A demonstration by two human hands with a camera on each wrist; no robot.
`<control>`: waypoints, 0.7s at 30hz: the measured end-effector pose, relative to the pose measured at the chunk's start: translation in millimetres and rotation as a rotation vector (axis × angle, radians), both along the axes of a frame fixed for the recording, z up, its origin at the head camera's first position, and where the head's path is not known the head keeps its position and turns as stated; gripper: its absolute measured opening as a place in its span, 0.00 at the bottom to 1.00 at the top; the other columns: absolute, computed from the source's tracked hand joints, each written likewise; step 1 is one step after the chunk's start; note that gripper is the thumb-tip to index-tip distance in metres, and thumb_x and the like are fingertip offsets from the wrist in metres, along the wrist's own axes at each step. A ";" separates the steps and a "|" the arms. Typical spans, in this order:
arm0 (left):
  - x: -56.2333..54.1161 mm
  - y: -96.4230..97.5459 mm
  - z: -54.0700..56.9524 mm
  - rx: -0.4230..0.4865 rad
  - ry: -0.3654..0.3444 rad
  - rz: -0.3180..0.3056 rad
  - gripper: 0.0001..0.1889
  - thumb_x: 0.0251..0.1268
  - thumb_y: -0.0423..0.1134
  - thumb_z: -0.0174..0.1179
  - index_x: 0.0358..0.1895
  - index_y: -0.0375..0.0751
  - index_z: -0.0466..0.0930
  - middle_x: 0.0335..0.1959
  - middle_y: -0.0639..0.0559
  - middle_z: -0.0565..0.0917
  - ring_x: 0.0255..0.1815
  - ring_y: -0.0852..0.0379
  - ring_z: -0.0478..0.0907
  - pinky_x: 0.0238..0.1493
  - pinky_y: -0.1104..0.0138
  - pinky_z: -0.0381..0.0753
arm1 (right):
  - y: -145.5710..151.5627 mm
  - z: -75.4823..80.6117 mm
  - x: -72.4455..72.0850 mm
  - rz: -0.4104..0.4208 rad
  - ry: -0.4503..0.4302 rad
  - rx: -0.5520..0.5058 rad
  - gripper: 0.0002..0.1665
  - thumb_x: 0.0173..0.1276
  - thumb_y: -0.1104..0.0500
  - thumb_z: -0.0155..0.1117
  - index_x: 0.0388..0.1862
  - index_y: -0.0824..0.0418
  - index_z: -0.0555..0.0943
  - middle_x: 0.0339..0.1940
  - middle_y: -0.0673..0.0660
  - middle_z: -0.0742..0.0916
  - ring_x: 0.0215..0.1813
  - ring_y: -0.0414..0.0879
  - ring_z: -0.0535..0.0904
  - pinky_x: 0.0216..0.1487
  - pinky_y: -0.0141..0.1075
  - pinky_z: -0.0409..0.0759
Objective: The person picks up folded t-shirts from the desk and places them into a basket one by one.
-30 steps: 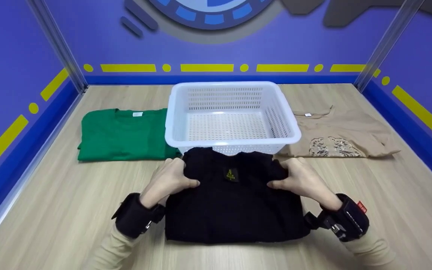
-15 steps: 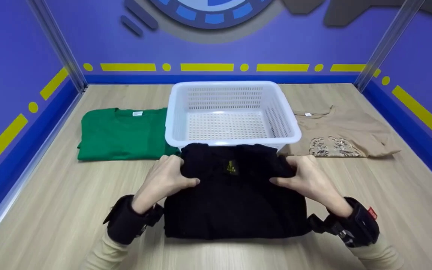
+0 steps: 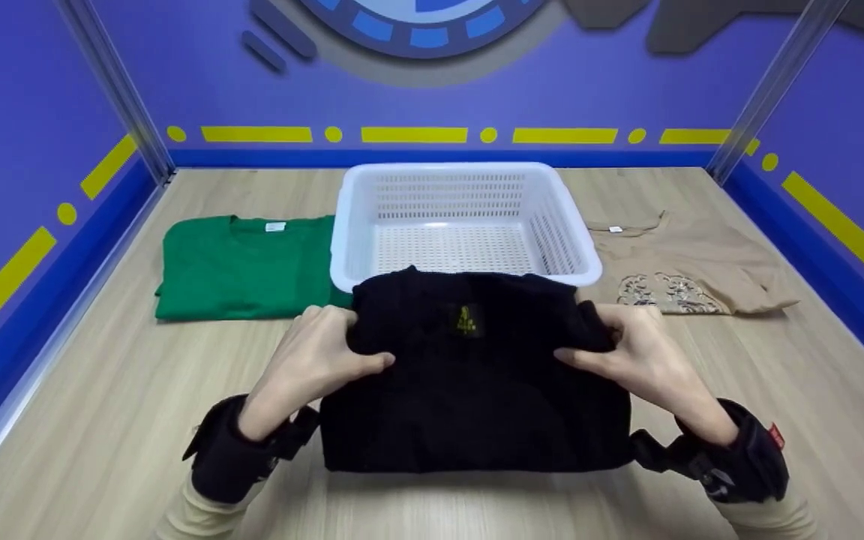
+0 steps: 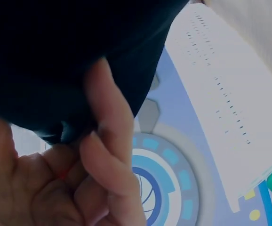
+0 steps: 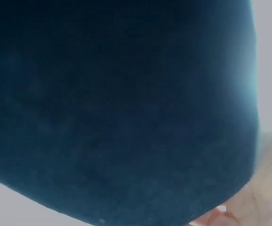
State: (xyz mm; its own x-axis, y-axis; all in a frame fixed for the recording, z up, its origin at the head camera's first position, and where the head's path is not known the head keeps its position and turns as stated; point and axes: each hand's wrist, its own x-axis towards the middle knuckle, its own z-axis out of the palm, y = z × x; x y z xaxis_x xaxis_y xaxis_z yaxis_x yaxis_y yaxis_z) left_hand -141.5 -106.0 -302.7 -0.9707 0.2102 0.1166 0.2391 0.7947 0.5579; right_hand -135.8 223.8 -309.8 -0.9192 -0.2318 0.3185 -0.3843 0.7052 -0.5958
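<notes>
A folded black T-shirt [image 3: 469,397] with a yellow-printed neck label hangs between both hands, its upper edge overlapping the front rim of the white basket [image 3: 342,255] in the head view. My left hand [image 3: 312,352] pinches its left side, thumb on the front and fingers behind. On the opposite side my right hand [image 3: 649,356] grips it the same way. In the left wrist view, curled fingers [image 4: 112,117] press against the dark cloth [image 4: 56,61]. Dark fabric [image 5: 126,113] fills most of the right wrist view, hiding much of that hand [image 5: 258,193].
The perforated basket has nothing inside it. A folded green T-shirt [image 3: 244,270] lies to its left, and a beige T-shirt [image 3: 702,255] with a dark print lies to its right. Blue-purple panels [image 3: 432,97] wall in the wooden table [image 3: 139,420] at the back and sides.
Both hands have raised the black T-shirt and brought it closer to me, so it now covers part of the basket's front rim. The hands have spread slightly apart.
</notes>
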 end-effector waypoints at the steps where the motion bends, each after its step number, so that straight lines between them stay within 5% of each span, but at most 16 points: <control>1: 0.2 -0.5 0.6 0.006 0.014 0.001 0.32 0.42 0.44 0.74 0.13 0.48 0.50 0.14 0.59 0.50 0.17 0.61 0.51 0.20 0.72 0.52 | 0.6 0.7 0.0 -0.002 0.028 0.000 0.12 0.47 0.57 0.78 0.20 0.55 0.80 0.19 0.47 0.83 0.21 0.30 0.72 0.24 0.25 0.71; 9: -3.2 -2.9 -1.8 0.103 0.049 0.006 0.30 0.47 0.44 0.72 0.15 0.48 0.52 0.13 0.59 0.53 0.14 0.62 0.53 0.20 0.73 0.54 | 6.0 -1.9 -6.5 -0.019 0.152 -0.014 0.12 0.46 0.59 0.78 0.19 0.53 0.80 0.21 0.47 0.83 0.24 0.29 0.74 0.29 0.23 0.70; 14: -8.3 -3.8 -4.2 0.177 0.112 0.020 0.30 0.47 0.45 0.72 0.14 0.47 0.53 0.14 0.59 0.55 0.14 0.63 0.54 0.21 0.73 0.55 | 9.8 -2.1 -12.2 -0.048 0.147 -0.082 0.09 0.46 0.61 0.78 0.23 0.56 0.84 0.26 0.45 0.82 0.30 0.28 0.75 0.30 0.20 0.74; 18: -14.4 -4.9 -6.5 0.231 0.118 0.029 0.22 0.48 0.44 0.72 0.16 0.43 0.64 0.15 0.58 0.59 0.17 0.62 0.57 0.23 0.73 0.59 | 12.5 -1.1 -16.5 -0.099 0.097 -0.147 0.09 0.48 0.60 0.78 0.27 0.59 0.85 0.28 0.38 0.81 0.33 0.28 0.76 0.33 0.19 0.75; 21: -18.9 -5.6 -9.1 0.280 0.122 0.021 0.13 0.49 0.42 0.71 0.24 0.39 0.78 0.17 0.55 0.72 0.21 0.61 0.64 0.28 0.72 0.66 | 14.4 -0.6 -19.5 -0.141 0.059 -0.163 0.11 0.50 0.58 0.77 0.30 0.60 0.85 0.25 0.34 0.82 0.30 0.28 0.77 0.31 0.21 0.74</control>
